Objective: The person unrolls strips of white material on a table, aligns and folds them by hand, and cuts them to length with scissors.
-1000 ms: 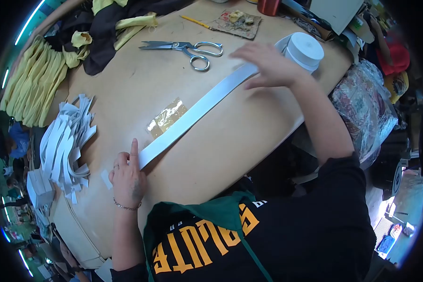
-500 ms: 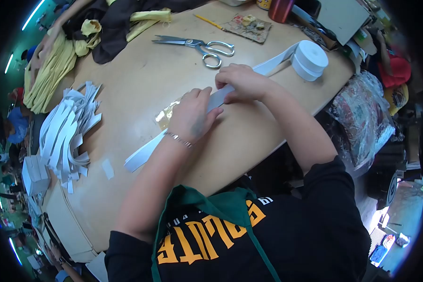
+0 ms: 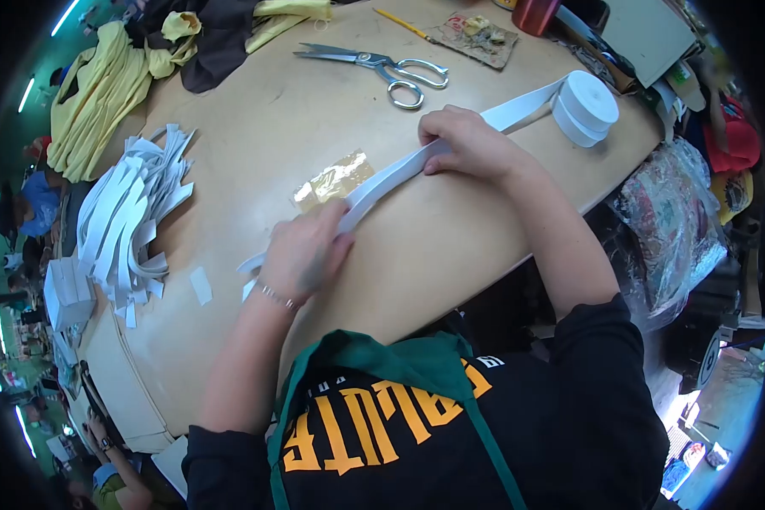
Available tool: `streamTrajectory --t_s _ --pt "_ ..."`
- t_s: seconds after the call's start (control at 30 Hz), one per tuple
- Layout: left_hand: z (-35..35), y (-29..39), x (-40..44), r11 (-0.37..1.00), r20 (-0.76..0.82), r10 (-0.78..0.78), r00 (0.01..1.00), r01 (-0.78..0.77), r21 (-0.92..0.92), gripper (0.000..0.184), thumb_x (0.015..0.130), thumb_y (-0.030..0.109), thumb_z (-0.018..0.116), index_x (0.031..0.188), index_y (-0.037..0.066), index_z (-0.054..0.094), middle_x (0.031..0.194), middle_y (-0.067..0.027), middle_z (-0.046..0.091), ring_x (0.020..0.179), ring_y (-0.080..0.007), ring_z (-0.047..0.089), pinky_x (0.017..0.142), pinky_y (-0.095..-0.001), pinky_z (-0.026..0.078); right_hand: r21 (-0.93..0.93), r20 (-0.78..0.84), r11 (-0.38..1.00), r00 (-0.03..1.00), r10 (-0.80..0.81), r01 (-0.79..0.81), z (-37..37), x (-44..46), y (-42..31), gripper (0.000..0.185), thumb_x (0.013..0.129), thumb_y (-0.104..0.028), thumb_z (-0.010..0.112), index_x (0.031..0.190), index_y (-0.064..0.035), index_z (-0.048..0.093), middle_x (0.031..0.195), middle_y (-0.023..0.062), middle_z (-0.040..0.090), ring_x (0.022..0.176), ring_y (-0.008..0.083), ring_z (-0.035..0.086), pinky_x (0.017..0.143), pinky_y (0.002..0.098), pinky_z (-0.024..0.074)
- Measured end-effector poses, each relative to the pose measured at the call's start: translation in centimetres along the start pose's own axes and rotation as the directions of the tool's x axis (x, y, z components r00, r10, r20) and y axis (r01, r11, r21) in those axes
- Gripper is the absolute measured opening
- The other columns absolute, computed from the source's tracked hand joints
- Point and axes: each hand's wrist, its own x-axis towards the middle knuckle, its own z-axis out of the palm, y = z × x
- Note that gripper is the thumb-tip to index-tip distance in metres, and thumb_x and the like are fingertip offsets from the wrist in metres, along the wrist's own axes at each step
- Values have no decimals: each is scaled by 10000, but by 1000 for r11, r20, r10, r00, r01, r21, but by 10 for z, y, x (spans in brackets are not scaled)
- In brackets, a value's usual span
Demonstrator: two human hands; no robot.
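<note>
A white band (image 3: pixel 387 180) runs slantwise over the table from a white roll (image 3: pixel 588 100) at the upper right. My right hand (image 3: pixel 467 144) pinches the band between thumb and fingers, part way along it. Nearer its lower left end, my left hand (image 3: pixel 304 248) is closed round the band, and a short end sticks out past the wrist. A shiny clear-and-gold patch (image 3: pixel 333 180) is stuck on the table just above the band. Metal scissors (image 3: pixel 382 70) lie above my right hand with their blades pointing left.
Many cut white strips (image 3: pixel 132 221) are piled at the left, near a white block (image 3: pixel 68 293). Yellow cloth (image 3: pixel 98 102) and dark cloth (image 3: pixel 221 42) lie at the upper left. A pencil (image 3: pixel 404 25), a cardboard piece (image 3: pixel 476 38) and a red cup (image 3: pixel 535 15) are at the top.
My right hand came down from near the roll and gripped the band. My left hand moved from the band's end toward the middle, then slid back down left, closed on it.
</note>
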Motion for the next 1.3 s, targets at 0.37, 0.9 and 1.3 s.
streamTrajectory --t_s 0.37,0.9,1.3 --pt "-12 -41 -90 986 -116 -105 988 119 121 140 788 122 636 890 90 545 786 -60 601 702 -253 592 628 -356 416 -99 4 995 1000 9 -9 -2 0 -4 316 648 -201 770 813 -77 530 827 68 581 864 263 539 797 371 414" --pt "-14 -53 -100 996 -293 -81 953 65 -64 108 797 41 625 895 21 584 761 -129 615 689 -283 608 629 -332 480 10 117 951 944 -308 309 106 50 -145 178 757 -220 638 893 -105 619 901 59 617 991 255 547 894 464 364" --pt "-5 -59 -124 461 -158 -602 783 180 -869 146 823 45 631 961 4 605 859 -23 614 735 -71 556 656 -213 452 129 35 964 970 -241 235 99 53 -179 128 744 -158 666 837 -77 632 781 69 620 805 259 560 805 376 404"
